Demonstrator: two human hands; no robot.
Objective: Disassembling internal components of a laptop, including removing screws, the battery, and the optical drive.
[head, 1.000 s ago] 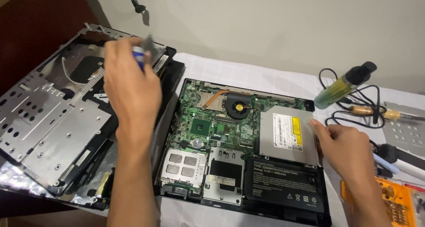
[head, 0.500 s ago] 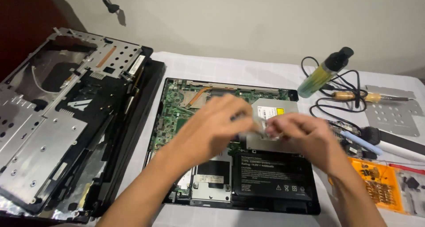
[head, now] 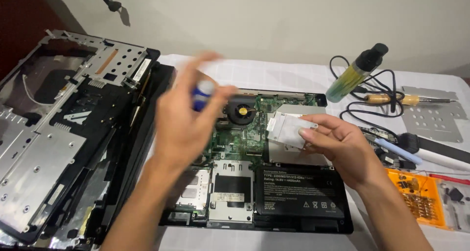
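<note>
- Optical drive point(head: 293, 129), a flat silver-cased slab, is sitting tilted at centre right of the frame, partly lifted out of its bay in the opened laptop base point(head: 254, 182).
- Head view: right hand point(head: 342, 146) is pinching the drive at its near right edge, thumb on top, fingers underneath; the drive's left end is resting near the green board.
- Head view: left hand point(head: 183, 124) is hovering blurred at centre frame, closed around a small blue-handled tool point(head: 201, 94), probably a screwdriver; the tip is not visible.
- Judgement on handling: the drive is looking light and stiff, with a thin sheet-metal skin that is likely smooth and a bit slippery; gripping by the side edges seems safest, keeping fingers off the connector end and the flat top.
- Fan point(head: 241, 110) with yellow hub is showing just left of the drive, above the black battery point(head: 299, 194) at lower centre.
- Removed laptop cover point(head: 63, 133) is lying at left of frame, metal side up.
- Upper right: a green bottle with black cap point(head: 355, 72), a soldering iron point(head: 396, 99) with black cable, a perforated metal plate point(head: 433, 116).
- Lower right: an orange tray of small parts point(head: 418, 197) is resting on the white cloth point(head: 274, 75).
</note>
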